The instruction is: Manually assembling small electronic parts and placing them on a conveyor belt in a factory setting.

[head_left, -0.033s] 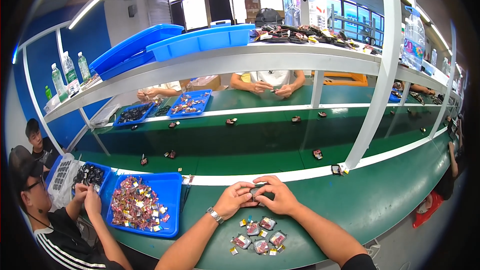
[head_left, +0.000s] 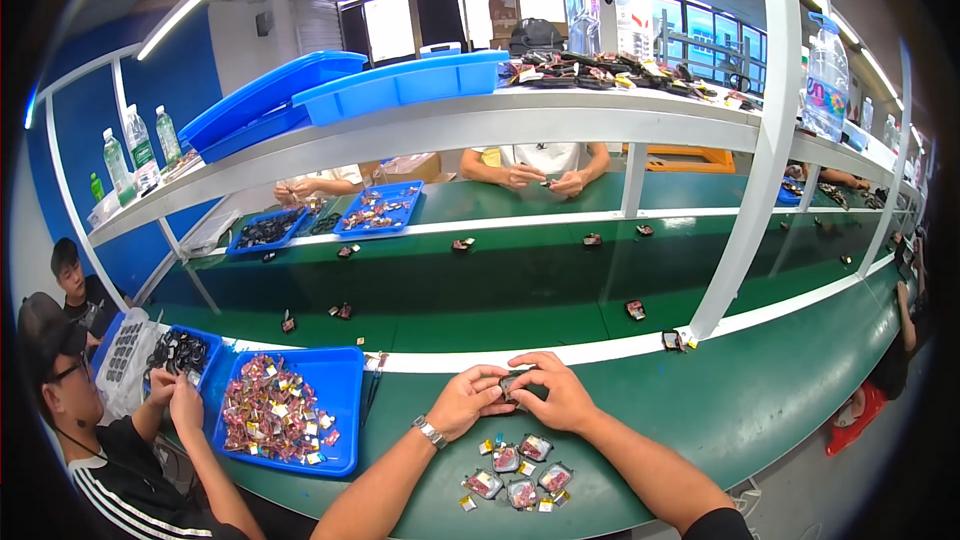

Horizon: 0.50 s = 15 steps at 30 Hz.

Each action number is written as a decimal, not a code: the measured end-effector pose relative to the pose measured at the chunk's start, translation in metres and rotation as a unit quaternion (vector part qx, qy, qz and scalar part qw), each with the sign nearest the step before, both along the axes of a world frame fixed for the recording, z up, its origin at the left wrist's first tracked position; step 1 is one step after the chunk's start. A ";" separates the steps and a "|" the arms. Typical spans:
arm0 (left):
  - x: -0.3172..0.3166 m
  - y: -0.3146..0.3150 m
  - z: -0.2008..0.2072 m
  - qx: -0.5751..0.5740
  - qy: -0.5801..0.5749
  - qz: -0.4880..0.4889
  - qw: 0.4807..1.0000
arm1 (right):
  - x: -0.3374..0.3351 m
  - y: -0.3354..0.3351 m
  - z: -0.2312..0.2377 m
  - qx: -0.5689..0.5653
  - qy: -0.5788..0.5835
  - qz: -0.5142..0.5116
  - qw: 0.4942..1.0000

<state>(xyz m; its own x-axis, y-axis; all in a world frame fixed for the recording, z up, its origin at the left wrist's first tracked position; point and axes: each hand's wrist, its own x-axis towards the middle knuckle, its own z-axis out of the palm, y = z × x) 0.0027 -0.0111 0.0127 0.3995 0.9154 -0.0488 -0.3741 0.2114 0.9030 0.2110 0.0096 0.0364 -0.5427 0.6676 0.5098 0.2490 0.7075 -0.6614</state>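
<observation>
My left hand (head_left: 464,403), with a metal-banded watch at the wrist, and my right hand (head_left: 556,395) meet over the green worktop. Between their fingertips is a small dark plastic casing (head_left: 509,382), mostly covered by the fingers. Both hands are closed on it, left fingers at its left side and right fingers over its top and right side. Just nearer to me lies a cluster of several rounded clear-and-dark casings (head_left: 484,483) with red circuit boards. Small yellow-and-white tabbed pieces (head_left: 468,503) stick out around them.
Left of my arms, a blue tray (head_left: 345,440) holds many small red boards. A co-worker's hands (head_left: 178,390) work beside a tray of black parts (head_left: 180,348). Past a white rail, a dark green belt (head_left: 480,315) carries scattered pieces. A white post (head_left: 750,160) supports the overhead shelf (head_left: 450,115).
</observation>
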 end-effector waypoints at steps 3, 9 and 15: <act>0.000 -0.001 -0.003 -0.005 -0.010 0.008 1.000 | -0.004 -0.005 -0.007 0.016 0.000 -0.048 0.999; 0.001 -0.001 -0.002 0.000 -0.010 0.016 1.000 | -0.007 -0.008 -0.004 0.046 -0.018 -0.076 0.996; 0.000 -0.002 -0.001 0.005 -0.006 0.026 1.000 | -0.010 -0.008 -0.005 0.013 0.006 -0.066 0.998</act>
